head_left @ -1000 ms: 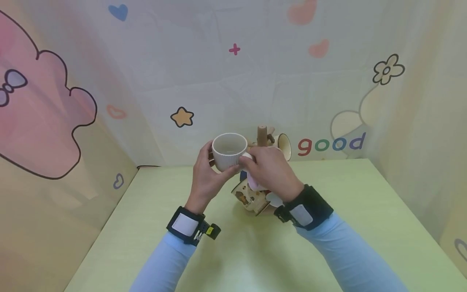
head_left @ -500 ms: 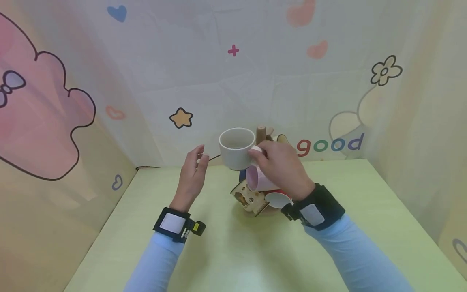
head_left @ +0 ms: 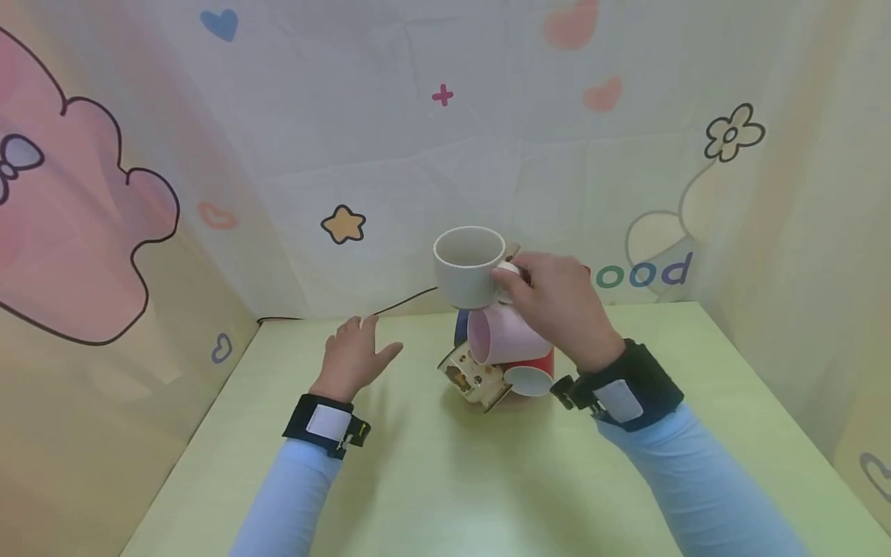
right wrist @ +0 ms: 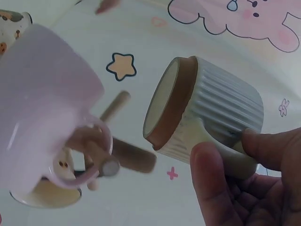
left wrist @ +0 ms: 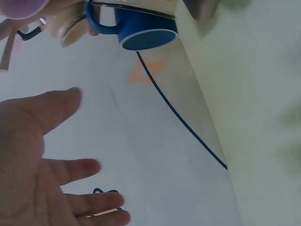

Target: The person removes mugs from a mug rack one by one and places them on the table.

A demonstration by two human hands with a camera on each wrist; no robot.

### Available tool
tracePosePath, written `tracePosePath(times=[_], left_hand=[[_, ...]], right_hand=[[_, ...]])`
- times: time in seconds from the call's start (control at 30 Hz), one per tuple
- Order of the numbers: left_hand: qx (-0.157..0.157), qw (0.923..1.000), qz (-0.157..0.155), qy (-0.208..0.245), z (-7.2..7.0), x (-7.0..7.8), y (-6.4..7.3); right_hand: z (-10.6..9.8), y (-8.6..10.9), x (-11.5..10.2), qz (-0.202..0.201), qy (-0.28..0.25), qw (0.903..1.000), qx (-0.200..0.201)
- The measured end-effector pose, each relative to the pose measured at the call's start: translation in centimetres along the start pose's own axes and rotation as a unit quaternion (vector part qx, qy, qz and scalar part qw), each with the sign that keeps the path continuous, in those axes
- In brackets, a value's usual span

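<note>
My right hand (head_left: pixel 567 305) pinches the handle of a white ribbed mug (head_left: pixel 468 271) between thumb and fingers, holding it in the air, mouth upward. A brown band rings one end of the mug in the right wrist view. Just below and behind it is a wooden mug tree, mostly hidden, whose peg (right wrist: pixel 134 155) points towards the mug. A pink mug (head_left: pixel 515 333) hangs by its handle on another peg. My left hand (head_left: pixel 353 356) is apart to the left, palm down over the table, fingers spread and holding nothing.
Low on the tree are a cream bear-patterned mug (head_left: pixel 473 379) and a red mug (head_left: pixel 539 367) with a white inside. A blue mug (left wrist: pixel 146 35) and another cream mug (right wrist: pixel 47 195) are there too. The pale green table (head_left: pixel 390 495) meets a patterned curtain (head_left: pixel 390 155) behind.
My left hand has let go of the white mug and drawn back left and down. My right hand has lifted the mug slightly up and to the right, over the tree.
</note>
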State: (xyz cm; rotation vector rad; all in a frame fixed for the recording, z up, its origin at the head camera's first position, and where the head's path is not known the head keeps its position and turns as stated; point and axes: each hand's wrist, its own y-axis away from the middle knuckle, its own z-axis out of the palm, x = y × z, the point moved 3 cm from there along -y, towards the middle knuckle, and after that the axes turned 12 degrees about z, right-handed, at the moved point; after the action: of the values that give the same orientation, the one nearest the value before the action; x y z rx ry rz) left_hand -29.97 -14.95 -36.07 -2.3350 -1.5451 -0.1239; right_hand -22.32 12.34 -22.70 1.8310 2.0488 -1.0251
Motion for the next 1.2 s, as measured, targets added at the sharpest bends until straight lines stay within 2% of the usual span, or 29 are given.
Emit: tracePosePath(times=[0.13, 0.23, 0.33, 0.5, 0.67, 0.83, 1.03, 1.2], left_hand=[[-0.076, 0.9954, -0.014, -0.057, 0.9, -0.5, 0.6], [-0.114, 0.9902, -0.022, -0.079, 1.3, -0.7, 1.0], [-0.123, 0.9885, -0.023, -0.085, 1.5, -0.8, 1.1], [-0.118, 0.9889, -0.026, -0.086, 1.6, -1.0, 1.4], [-0.117, 0.9891, -0.025, -0.087, 1.7, -1.0, 1.4], [-0.117, 0.9889, -0.029, -0.087, 2.0, -1.1, 1.4], [-0.118, 0.9889, -0.030, -0.086, 2.6, -1.2, 1.7], [-0.115, 0.9892, -0.029, -0.086, 2.8, -1.3, 2.0]], right_hand=[[-1.7, -0.1, 0.6, 0.005, -0.006, 0.9997, 0.021], [-3.1, -0.2, 1.4, 0.017, -0.011, 0.9992, 0.035], [-4.7, -0.3, 2.5, 0.042, -0.016, 0.9978, 0.049], [-6.9, -0.6, 5.1, 0.082, -0.013, 0.9937, 0.076], [-7.8, -1.1, 8.7, 0.109, 0.007, 0.9883, 0.106], [-6.6, -2.0, 13.3, 0.135, 0.039, 0.9840, 0.110], [-3.1, -2.3, 20.3, 0.162, 0.065, 0.9780, 0.114], [0.3, -1.7, 25.3, 0.244, 0.065, 0.9649, 0.073]])
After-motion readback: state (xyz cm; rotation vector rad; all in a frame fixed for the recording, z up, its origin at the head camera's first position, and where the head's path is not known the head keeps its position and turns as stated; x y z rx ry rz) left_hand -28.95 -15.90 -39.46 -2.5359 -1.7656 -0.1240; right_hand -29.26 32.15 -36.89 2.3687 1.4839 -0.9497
